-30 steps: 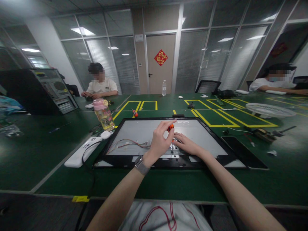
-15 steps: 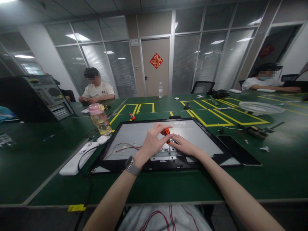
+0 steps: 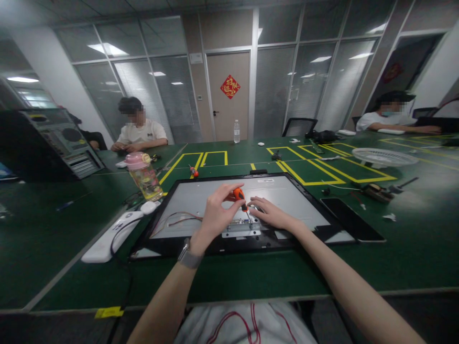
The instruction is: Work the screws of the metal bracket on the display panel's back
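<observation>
A monitor panel (image 3: 201,193) in a black frame lies face down on the green table in front of me. My left hand (image 3: 215,215) pinches the orange handle of a small screwdriver (image 3: 239,196), whose tip points down at a metal bracket (image 3: 241,230) near the panel's front edge. My right hand (image 3: 270,214) rests on the panel just right of the screwdriver, fingers bent beside its shaft. Thin red and white wires (image 3: 175,220) run across the panel's left part.
A white power strip (image 3: 107,236) and a pink-capped bottle (image 3: 142,176) lie left of the panel. A dark phone (image 3: 353,220) and small parts lie to the right. A computer case (image 3: 46,143) stands far left. Two people sit at the table's far side.
The view has drifted, so the panel sits a little further left. My left hand has kept its grip on the screwdriver and my right hand has stayed beside it.
</observation>
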`<state>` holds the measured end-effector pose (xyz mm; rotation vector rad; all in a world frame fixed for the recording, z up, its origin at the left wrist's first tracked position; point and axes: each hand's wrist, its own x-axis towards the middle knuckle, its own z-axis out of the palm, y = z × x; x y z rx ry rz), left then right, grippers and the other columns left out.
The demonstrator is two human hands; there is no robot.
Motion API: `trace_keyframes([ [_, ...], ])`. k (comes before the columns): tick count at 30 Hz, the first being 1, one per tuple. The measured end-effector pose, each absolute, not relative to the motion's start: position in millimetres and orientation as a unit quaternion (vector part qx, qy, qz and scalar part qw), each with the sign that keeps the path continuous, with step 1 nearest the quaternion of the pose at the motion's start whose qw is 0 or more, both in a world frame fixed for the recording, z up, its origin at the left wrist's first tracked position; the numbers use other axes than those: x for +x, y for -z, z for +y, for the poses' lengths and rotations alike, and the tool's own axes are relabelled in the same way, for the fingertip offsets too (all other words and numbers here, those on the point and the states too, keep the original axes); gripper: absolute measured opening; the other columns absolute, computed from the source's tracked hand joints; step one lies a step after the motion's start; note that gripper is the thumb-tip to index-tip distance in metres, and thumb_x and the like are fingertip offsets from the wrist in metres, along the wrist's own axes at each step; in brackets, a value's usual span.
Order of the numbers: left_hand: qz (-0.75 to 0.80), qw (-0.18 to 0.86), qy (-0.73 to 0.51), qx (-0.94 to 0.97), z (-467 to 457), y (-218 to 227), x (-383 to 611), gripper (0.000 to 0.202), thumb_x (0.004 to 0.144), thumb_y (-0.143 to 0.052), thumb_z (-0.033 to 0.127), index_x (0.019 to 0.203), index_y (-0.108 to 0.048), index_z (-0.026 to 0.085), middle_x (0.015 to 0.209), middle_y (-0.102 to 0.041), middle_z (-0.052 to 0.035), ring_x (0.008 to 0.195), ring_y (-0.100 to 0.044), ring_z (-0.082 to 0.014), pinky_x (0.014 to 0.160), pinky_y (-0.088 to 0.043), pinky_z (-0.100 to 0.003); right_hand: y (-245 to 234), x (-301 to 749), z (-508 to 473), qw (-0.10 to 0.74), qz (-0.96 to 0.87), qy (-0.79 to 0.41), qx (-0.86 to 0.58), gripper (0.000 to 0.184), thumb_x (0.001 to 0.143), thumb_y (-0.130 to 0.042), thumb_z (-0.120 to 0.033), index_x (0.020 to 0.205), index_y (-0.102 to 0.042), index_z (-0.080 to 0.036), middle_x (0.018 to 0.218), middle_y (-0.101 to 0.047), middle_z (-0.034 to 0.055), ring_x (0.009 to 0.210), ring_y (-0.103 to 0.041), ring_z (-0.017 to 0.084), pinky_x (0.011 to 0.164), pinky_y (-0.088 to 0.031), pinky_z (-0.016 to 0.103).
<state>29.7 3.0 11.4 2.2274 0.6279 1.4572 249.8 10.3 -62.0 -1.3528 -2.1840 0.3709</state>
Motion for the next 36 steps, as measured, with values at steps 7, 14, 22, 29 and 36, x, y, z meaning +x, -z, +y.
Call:
trace_keyframes([
  [7, 0.232, 0.314, -0.609, 0.690, 8.2, -11.8, 23.0, 0.039, 0.079, -0.064, 0.023, 0.116, -0.052, 0.022, 0.095, -0.054, -0.0013, 0.072, -0.066, -0.0109, 0.067, -0.060, -0.025, 55.9, 248.8, 6.9, 0.248, -0.814, -0.144, -0.504, 0.047, 0.091, -0.039, -0.051, 0.119, -0.058, -0.018, 0.134, -0.050, 0.0146, 0.128, -0.042, 0.027, 0.107, -0.032, 0.043],
  [14, 0.316, 0.176, -0.622, 0.695, 12.1, -15.4, 14.6, 0.034, 0.074, -0.070, 0.028, 0.107, -0.062, 0.021, 0.090, -0.051, -0.0005, 0.059, -0.057, -0.0044, 0.040, -0.043, -0.009, 49.9, 247.6, 2.5, 0.240, -0.810, -0.159, -0.512, 0.048, 0.091, -0.038, -0.052, 0.119, -0.057, -0.018, 0.135, -0.050, 0.0141, 0.130, -0.041, 0.027, 0.107, -0.032, 0.043],
  [22, 0.339, 0.081, -0.590, 0.728, 10.2, -14.3, 15.7, 0.030, 0.075, -0.069, 0.024, 0.105, -0.064, 0.021, 0.086, -0.053, -0.0006, 0.059, -0.053, -0.0046, 0.039, -0.042, -0.008, 51.0, 247.5, 3.5, 0.236, -0.807, -0.160, -0.517, 0.049, 0.091, -0.038, -0.052, 0.120, -0.057, -0.018, 0.136, -0.049, 0.0152, 0.132, -0.038, 0.027, 0.109, -0.030, 0.043],
  [29, 0.327, 0.077, -0.573, 0.747, 8.6, -13.0, 17.7, 0.031, 0.077, -0.067, 0.022, 0.107, -0.062, 0.021, 0.088, -0.053, -0.0010, 0.061, -0.055, -0.0050, 0.041, -0.046, -0.009, 49.5, 246.5, 3.0, 0.232, -0.807, -0.160, -0.518, 0.049, 0.091, -0.038, -0.052, 0.120, -0.057, -0.017, 0.137, -0.048, 0.0156, 0.131, -0.039, 0.027, 0.109, -0.030, 0.043],
  [36, 0.268, 0.117, -0.583, 0.758, 0.1, -12.1, 20.4, 0.018, 0.085, -0.056, 0.024, 0.102, -0.063, 0.019, 0.092, -0.060, -0.0037, 0.077, -0.061, -0.0107, 0.060, -0.054, -0.018, 50.2, 247.6, 2.8, 0.237, -0.805, -0.163, -0.519, 0.049, 0.090, -0.038, -0.053, 0.120, -0.057, -0.019, 0.136, -0.049, 0.0135, 0.132, -0.038, 0.026, 0.109, -0.029, 0.043],
])
